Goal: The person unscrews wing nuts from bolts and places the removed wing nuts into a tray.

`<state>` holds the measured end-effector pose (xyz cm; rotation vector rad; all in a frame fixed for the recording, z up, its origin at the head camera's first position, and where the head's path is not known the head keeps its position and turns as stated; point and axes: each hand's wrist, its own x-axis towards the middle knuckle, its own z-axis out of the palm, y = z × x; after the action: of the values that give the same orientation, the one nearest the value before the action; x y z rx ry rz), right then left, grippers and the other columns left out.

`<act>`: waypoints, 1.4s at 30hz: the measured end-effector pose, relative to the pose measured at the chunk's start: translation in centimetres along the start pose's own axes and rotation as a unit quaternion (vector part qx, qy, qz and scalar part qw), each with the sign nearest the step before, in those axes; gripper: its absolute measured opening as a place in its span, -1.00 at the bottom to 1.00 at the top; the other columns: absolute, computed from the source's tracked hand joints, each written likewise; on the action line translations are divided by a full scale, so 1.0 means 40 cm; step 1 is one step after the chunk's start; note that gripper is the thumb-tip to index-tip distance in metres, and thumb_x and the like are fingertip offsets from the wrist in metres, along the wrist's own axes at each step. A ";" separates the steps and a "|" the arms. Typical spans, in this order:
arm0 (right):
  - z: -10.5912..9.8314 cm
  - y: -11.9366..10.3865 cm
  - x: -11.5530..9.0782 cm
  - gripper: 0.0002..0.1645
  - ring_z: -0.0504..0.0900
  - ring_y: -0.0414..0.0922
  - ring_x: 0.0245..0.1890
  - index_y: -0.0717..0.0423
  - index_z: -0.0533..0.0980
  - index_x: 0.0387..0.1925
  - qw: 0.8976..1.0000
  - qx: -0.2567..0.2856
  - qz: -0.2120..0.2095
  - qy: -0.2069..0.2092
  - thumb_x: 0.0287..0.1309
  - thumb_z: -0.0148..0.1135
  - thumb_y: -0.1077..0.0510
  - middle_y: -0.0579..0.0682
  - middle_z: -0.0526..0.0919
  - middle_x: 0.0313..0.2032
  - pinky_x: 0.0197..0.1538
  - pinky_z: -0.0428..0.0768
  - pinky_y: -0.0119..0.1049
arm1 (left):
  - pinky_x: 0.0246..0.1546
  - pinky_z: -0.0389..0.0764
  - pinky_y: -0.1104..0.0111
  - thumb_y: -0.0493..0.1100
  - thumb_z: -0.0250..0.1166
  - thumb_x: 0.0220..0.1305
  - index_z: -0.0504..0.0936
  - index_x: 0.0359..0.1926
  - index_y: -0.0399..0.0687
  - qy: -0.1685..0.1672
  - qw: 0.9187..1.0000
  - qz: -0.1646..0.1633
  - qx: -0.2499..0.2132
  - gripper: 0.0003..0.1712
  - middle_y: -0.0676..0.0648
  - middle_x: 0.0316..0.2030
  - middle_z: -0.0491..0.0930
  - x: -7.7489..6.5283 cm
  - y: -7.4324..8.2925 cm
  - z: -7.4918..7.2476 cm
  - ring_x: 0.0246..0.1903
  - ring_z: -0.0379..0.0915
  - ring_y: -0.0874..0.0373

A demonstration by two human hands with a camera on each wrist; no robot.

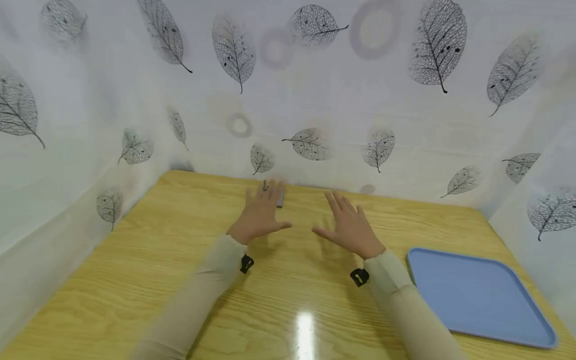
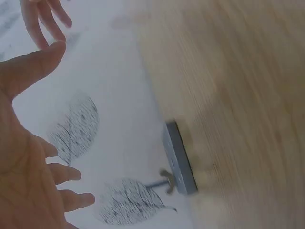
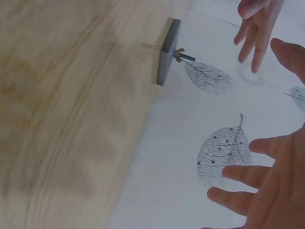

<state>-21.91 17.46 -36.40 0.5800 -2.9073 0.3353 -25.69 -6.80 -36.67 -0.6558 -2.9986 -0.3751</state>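
My left hand [image 1: 260, 215] is held over the table with its fingers spread and nothing in its grasp. To its right my right hand [image 1: 352, 228] hovers too, fingers extended, thumb toward the left hand. Near the table's back edge lies a grey rectangular block [image 2: 181, 160] with a threaded bolt standing up from it and a brass-coloured wing nut [image 2: 167, 181] on the bolt. In the head view the left fingers partly cover this block. The right wrist view shows the same block [image 3: 167, 55] apart from both hands.
A blue tray [image 1: 481, 295] lies on the right side of the wooden table [image 1: 148, 250]. A white cloth with a leaf print [image 1: 333, 90] hangs behind the table and along its sides.
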 end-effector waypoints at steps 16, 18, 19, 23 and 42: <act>0.063 0.011 0.203 0.05 0.29 0.13 0.33 0.08 0.01 0.43 0.997 -0.005 -0.031 -0.071 0.10 0.11 -0.37 0.13 0.21 0.38 0.30 0.20 0.21 | 0.32 -0.15 -0.23 0.20 0.27 0.14 -0.29 0.45 -0.27 -0.091 0.995 -0.045 -0.001 0.20 -0.35 0.43 -0.13 0.079 -0.218 -0.016 0.40 -0.12 -0.31; 0.074 0.005 0.229 0.03 0.32 0.13 0.31 0.07 0.02 0.43 0.996 -0.015 -0.036 -0.078 0.11 0.13 -0.35 0.12 0.23 0.37 0.29 0.22 0.20 | 0.32 -0.03 -0.19 0.18 0.27 0.14 -0.25 0.45 -0.27 -0.108 0.993 -0.038 -0.002 0.17 -0.35 0.42 -0.06 0.094 -0.239 -0.011 0.36 0.02 -0.29; 0.078 0.000 0.241 0.02 0.33 0.12 0.30 0.07 0.03 0.43 0.996 -0.020 -0.039 -0.084 0.11 0.13 -0.34 0.12 0.24 0.37 0.29 0.22 0.19 | 0.31 0.02 -0.17 0.17 0.27 0.15 -0.24 0.45 -0.27 -0.117 0.992 -0.037 -0.009 0.16 -0.35 0.41 -0.04 0.101 -0.249 -0.010 0.34 0.06 -0.29; 0.098 -0.017 0.291 0.00 0.35 0.12 0.29 0.11 0.05 0.42 0.990 -0.032 -0.069 -0.117 0.13 0.14 -0.31 0.15 0.26 0.35 0.30 0.27 0.10 | 0.26 0.19 -0.12 0.17 0.26 0.15 -0.16 0.46 -0.19 -0.144 0.988 -0.044 -0.028 0.10 -0.34 0.41 -0.02 0.124 -0.281 -0.004 0.30 0.14 -0.30; 0.213 -0.057 0.434 0.08 0.42 -0.03 0.22 0.04 0.04 0.42 0.981 0.026 -0.023 -0.193 0.00 0.29 -0.28 0.04 0.26 0.36 0.21 0.42 -0.12 | 0.26 0.17 -0.14 0.20 0.38 -0.02 0.04 0.44 0.06 -0.195 0.978 -0.069 -0.006 0.07 -0.31 0.39 0.07 0.218 -0.280 0.028 0.34 0.05 -0.29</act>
<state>-37.79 7.08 -40.75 0.8011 -3.2539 0.3246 -38.28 -12.85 -39.41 -0.5840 -3.4307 -0.3020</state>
